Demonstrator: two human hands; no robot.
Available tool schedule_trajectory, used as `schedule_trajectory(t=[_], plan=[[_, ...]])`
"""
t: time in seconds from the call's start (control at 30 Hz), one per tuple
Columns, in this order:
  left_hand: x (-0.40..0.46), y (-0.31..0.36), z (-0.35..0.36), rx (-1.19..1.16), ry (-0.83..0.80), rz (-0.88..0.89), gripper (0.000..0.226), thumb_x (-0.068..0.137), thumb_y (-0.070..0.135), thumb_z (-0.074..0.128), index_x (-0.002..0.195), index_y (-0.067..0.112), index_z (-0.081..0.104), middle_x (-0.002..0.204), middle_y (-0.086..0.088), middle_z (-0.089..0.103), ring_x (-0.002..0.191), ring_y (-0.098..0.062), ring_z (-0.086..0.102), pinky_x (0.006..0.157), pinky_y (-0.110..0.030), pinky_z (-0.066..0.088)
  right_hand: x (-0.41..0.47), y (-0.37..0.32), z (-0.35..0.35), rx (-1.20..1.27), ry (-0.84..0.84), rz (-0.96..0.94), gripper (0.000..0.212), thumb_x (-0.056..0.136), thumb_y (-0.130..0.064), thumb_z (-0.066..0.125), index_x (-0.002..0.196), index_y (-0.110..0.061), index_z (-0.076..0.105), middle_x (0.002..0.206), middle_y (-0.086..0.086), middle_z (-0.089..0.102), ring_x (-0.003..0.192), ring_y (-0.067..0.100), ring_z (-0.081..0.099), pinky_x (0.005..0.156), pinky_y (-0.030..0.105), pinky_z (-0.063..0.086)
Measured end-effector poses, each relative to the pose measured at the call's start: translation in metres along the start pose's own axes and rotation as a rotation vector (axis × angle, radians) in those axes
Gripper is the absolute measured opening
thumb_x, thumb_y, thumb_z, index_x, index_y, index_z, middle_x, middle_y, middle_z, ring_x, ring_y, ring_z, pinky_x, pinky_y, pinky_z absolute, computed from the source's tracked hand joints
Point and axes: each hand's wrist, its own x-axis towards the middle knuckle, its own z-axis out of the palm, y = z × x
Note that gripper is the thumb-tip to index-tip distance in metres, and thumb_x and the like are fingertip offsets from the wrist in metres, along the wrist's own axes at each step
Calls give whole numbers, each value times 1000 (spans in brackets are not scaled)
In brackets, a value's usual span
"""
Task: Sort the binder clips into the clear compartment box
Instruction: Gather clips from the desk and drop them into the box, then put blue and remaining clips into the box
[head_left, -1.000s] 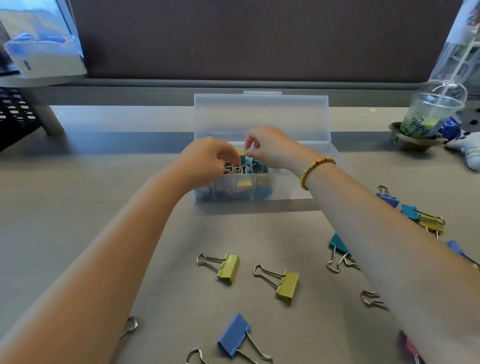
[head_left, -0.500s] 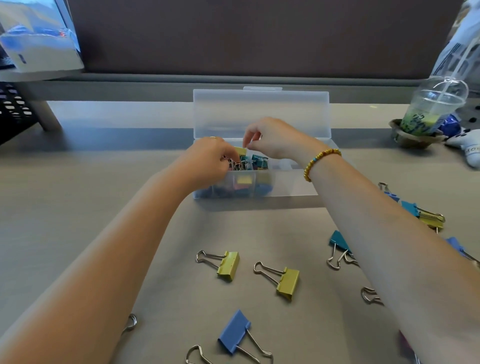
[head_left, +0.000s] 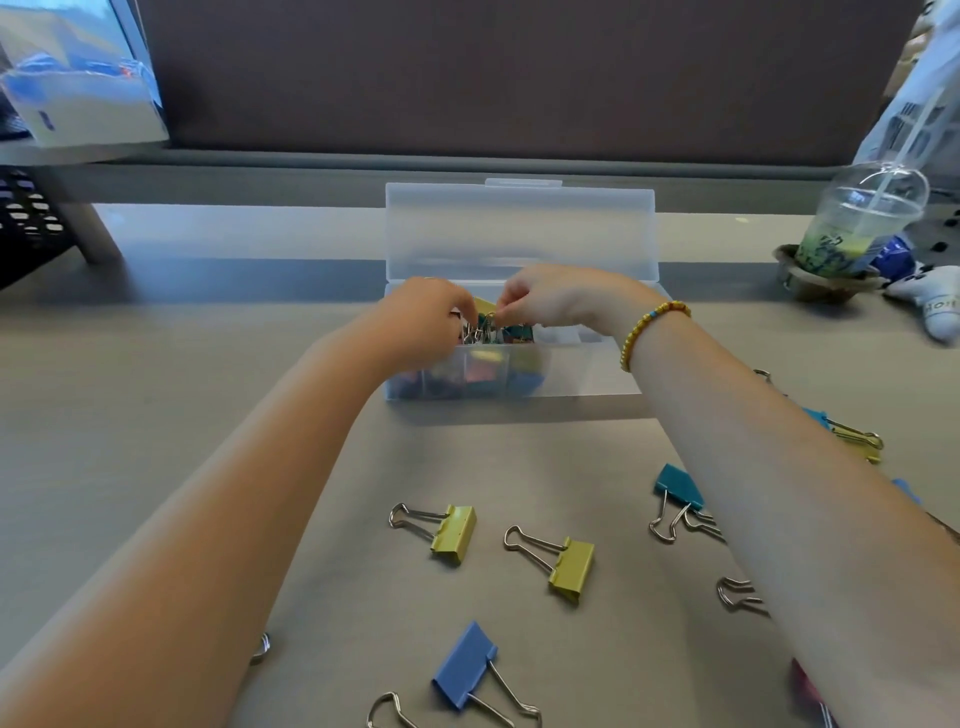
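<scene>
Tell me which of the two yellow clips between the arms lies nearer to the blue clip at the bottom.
The right yellow clip. It lies lower in the picture, just above and right of the blue clip; the left yellow clip lies farther up.

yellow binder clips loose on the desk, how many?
3: two side by side in front of the clear compartment box, the left yellow clip and the right yellow clip; a third yellow clip beyond the right forearm, partly hidden. More may be covered.
</scene>
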Motion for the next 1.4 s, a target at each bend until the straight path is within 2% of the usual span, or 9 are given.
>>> schedule_trajectory(t=[0.17, 0.37, 0.5, 0.77, 0.97, 1.07, 1.17, 1.23, 1.4], plan=[[2, -2, 1, -45, 90, -1, 46, 93, -3, 35, 132, 16, 49, 145, -6, 40, 134, -23, 35, 109, -33, 30, 7, -1, -1, 108, -1, 48, 26, 95, -28, 52, 113, -11, 61, 103, 2, 56, 96, 17, 49, 79, 29, 40], [1, -11, -2, -72, 156, 55, 47, 89, -5, 34, 114, 18, 67, 142, -3, 45, 131, -20, 37, 105, -28, 30, 14, -9, 14, 2, 283, -16, 20, 93, -22, 56, 100, -6, 66, 88, 4, 59, 80, 16, 52, 65, 25, 40], [-9, -15, -8, -91, 214, 60, 44, 90, -4, 37, 113, 17, 67, 139, -3, 48, 129, -19, 39, 105, -26, 30, 11, -13, 19, -69, 219, -10, 18, 91, -22, 59, 99, -10, 70, 85, 3, 62, 77, 16, 55, 63, 24, 41], [-67, -32, -22, -294, 273, 21, 33, 91, 6, 43, 110, 17, 67, 118, 0, 64, 104, -13, 56, 89, -21, 38, -34, -45, 40, 91, 463, -181, 22, 95, -14, 49, 100, -12, 70, 98, 4, 65, 82, 15, 51, 71, 23, 35], [-140, -71, -23, -344, 94, -91, 11, 89, 20, 58, 99, 21, 62, 94, -2, 63, 93, -18, 60, 86, -28, 48, -81, -80, 88, 113, 187, -310, 18, 94, -14, 52, 101, -14, 68, 89, -5, 58, 84, 9, 50, 61, 17, 34], [-171, -92, -18, -353, 26, -199, 29, 82, 35, 66, 106, 24, 56, 102, -1, 56, 100, -15, 53, 77, -20, 41, -90, -83, 101, 85, 163, -282, 16, 94, -18, 53, 102, -16, 67, 89, -6, 58, 85, 9, 50, 70, 21, 36], [-195, -113, -16, -433, -103, -236, 48, 58, 51, 77, 98, 38, 54, 111, 5, 52, 113, -9, 47, 94, -25, 38, -104, -87, 107, 92, 153, -266, 13, 93, -20, 54, 102, -17, 64, 78, -12, 50, 78, 9, 49, 56, 15, 35], [-202, -123, -10, -364, -192, -228, 43, 61, 41, 81, 93, 40, 52, 114, 3, 50, 114, -9, 46, 96, -23, 35, -116, -95, 115, 82, 88, -294, 16, 92, -22, 56, 105, -17, 63, 79, -10, 49, 72, 7, 49, 52, 11, 36], [-193, -128, 0, -287, -98, -201, 31, 73, 23, 77, 95, 21, 56, 100, 3, 50, 95, -10, 52, 89, -21, 40, -133, -121, 137, -42, -145, -386, 34, 89, -32, 61, 121, -25, 56, 104, -3, 41, 100, 9, 41, 88, 23, 37]])
